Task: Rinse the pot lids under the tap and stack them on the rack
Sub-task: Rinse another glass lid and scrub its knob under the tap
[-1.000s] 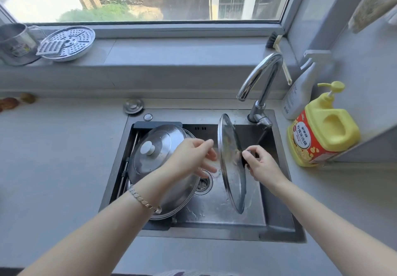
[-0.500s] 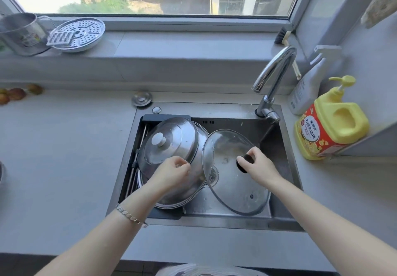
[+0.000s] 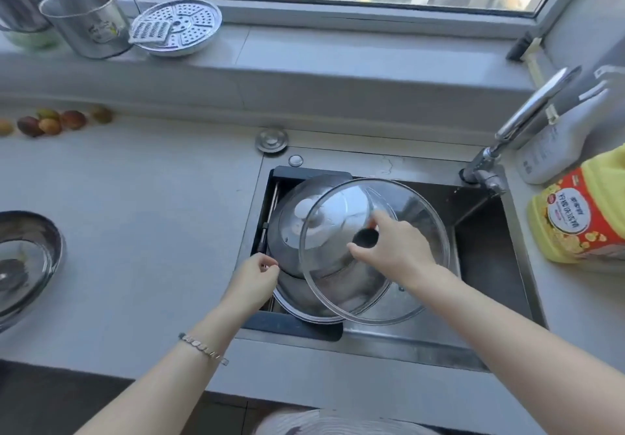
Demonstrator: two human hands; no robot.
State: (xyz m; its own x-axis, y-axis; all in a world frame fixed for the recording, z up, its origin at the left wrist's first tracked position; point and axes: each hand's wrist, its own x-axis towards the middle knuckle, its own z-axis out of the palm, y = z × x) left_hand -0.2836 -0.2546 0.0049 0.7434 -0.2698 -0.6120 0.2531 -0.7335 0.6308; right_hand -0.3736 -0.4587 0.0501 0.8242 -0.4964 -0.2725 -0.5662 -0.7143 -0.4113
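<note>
A round glass lid (image 3: 416,218) with a metal rim and a black knob hangs over the left half of the sink. My right hand (image 3: 392,248) grips that knob from the right. Under the glass lid, two steel lids (image 3: 287,231) lean stacked on the dark rack (image 3: 304,328) set in the sink's left part; the upper one has a white knob. My left hand (image 3: 253,280) rests at the left rim of the steel lids with its fingers curled. The tap (image 3: 527,109) arches at the back right, and no water shows.
A yellow detergent bottle (image 3: 581,211) and a white spray bottle (image 3: 554,143) stand right of the sink (image 3: 490,265). A steel mug (image 3: 88,22) and a steamer plate (image 3: 177,27) sit on the window sill. Another dark lid (image 3: 23,262) lies on the counter's left edge, with small fruits (image 3: 50,121) behind.
My right hand has tipped the glass lid from upright to nearly flat and carried it left over the stacked steel lids. My left hand dropped to the lids' left rim.
</note>
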